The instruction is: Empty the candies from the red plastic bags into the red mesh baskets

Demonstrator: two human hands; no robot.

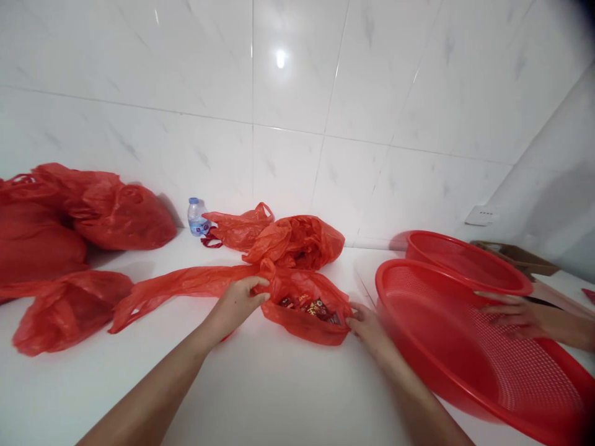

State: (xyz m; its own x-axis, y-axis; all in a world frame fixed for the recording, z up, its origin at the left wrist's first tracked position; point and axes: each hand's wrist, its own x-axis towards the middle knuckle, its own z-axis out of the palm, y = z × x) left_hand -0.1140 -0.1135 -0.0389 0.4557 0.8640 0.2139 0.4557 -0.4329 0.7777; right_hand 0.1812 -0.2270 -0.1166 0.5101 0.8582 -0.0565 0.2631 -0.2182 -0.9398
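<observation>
A red plastic bag [302, 329] lies on the white table with its mouth spread. Inside it show several small wrapped packets [316, 308], dark red with gold print; what they contain is hidden. My left hand [238, 305] pinches the bag's left edge between thumb and fingers. On the opposite side, my right hand [366, 323] grips the right edge of the mouth. Another crumpled red bag [297, 241] sits just behind, against the wall side. A long flattened stretch of red plastic [186, 284] trails leftward from beside my left hand.
Full red bags [125, 214] are piled at the left, with a smaller red bag [79, 310] in front. A small bottle [198, 218] stands by the tiled wall. At right, a co-worker's hand [515, 314] reaches over a large red basket [446, 347]; a red basin [465, 260] is behind.
</observation>
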